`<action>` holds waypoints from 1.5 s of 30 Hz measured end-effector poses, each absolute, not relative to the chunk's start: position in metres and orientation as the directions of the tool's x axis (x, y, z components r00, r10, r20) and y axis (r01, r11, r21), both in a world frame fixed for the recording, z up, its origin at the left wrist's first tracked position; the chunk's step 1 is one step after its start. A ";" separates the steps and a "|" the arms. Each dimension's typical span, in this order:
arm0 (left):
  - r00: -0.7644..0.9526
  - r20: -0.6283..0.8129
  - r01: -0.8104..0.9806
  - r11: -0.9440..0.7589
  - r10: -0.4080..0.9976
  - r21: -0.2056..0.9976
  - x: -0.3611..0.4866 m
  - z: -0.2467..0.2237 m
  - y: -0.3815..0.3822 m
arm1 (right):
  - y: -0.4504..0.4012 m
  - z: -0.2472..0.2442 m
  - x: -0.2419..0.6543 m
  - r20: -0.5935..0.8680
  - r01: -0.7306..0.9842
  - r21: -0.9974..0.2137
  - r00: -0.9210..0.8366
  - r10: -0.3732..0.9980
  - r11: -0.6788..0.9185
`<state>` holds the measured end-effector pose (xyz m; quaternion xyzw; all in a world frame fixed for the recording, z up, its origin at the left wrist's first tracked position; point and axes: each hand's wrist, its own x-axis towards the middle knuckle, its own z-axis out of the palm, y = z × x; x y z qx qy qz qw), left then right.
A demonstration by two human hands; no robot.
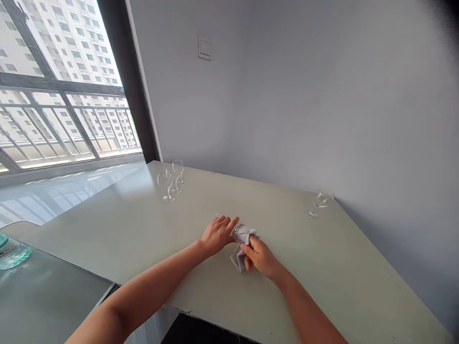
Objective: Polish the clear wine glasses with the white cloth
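Above the middle of the table, my left hand (pixel 218 235) is closed round a clear stemmed glass. Only a small bit of the glass (pixel 215 216) shows past the knuckles; the rest is hidden by the hand and the cloth. In my right hand (pixel 263 258) is a pale grey cloth (pixel 242 234), pinched between thumb and fingers. The upper part of the cloth is bunched against the glass's end beside my left hand, and a loose corner hangs down below.
A cluster of clear stemmed glasses (pixel 168 188) stands at the table's far left. Another stemmed glass (pixel 320 200) stands near the far right edge by the wall. A greenish glass vessel (pixel 14 253) sits on a lower surface at left. The pale table (pixel 107 239) meets the wall behind.
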<state>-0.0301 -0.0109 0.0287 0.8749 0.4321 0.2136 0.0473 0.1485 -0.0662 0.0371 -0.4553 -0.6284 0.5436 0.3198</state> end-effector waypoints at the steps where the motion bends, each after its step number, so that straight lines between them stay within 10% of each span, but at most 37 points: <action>1: 0.557 0.344 0.719 -0.646 0.756 0.257 -0.030 0.029 -0.012 | -0.065 0.037 0.149 -0.101 0.206 -0.978 -0.385 0.918 -0.021; 8: 0.553 0.402 0.659 -0.679 0.729 0.324 -0.032 0.037 -0.014 | -0.063 0.054 0.149 -0.147 -0.255 -0.947 -0.200 0.969 -0.197; 18: 0.838 -0.105 0.324 -0.334 0.535 0.885 -0.047 0.055 -0.009 | -0.072 0.062 0.153 -0.071 0.026 -0.997 -0.490 0.869 -0.067; 22: 0.618 0.102 0.523 -0.504 0.779 0.687 -0.038 0.055 -0.015 | -0.064 0.052 0.152 -0.084 -0.133 -0.982 -0.316 0.945 -0.132; 27: 0.610 0.249 0.664 -0.657 0.752 0.358 -0.029 0.045 -0.024 | -0.057 0.039 0.153 -0.182 -0.228 -0.941 -0.288 0.940 -0.251; 33: 0.648 0.009 0.548 -0.474 0.762 0.689 -0.042 0.055 -0.018 | -0.059 0.052 0.163 -0.061 -0.018 -0.997 -0.460 0.886 -0.077; 37: 0.867 -0.247 0.332 -0.130 0.433 0.934 -0.048 0.065 -0.012 | -0.062 0.063 0.175 -0.080 0.055 -0.997 -0.593 0.801 -0.059; 41: 0.757 -0.101 0.369 -0.296 0.645 0.881 -0.041 0.058 -0.014 | -0.057 0.052 0.174 -0.087 -0.013 -0.994 -0.463 0.882 -0.105; 45: 0.498 0.255 0.610 -0.544 0.829 0.576 -0.034 0.048 -0.017 | -0.051 0.034 0.160 -0.135 -0.211 -0.961 -0.197 0.971 -0.177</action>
